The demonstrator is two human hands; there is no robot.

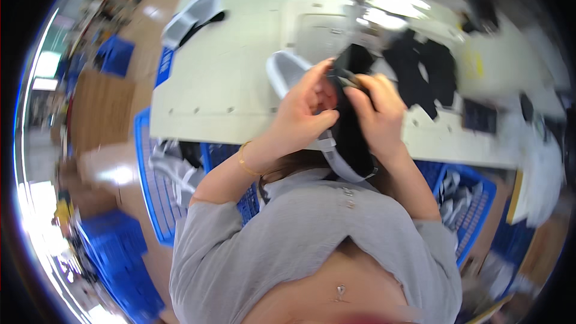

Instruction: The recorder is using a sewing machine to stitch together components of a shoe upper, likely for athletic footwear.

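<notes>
In front of my chest, above the near edge of the white table [210,84], both hands hold a black fabric piece [351,138]. My left hand [303,108] is closed on its left side, with the fingers curled in. My right hand [382,114] pinches the upper right part; a small shiny bit shows by its fingertips, too blurred to name. A light grey band [343,165] hangs along the lower end of the black piece. Beside my left fingers a light grey loop-shaped piece [285,72] sticks out; whether it joins the black one is hidden.
Black cut pieces [423,69] lie at the right of the table. A grey and black piece [198,12] rests at the far left. Blue baskets [157,186] holding grey pieces stand under the near edge on both sides. Blue crates [114,252] are stacked at left.
</notes>
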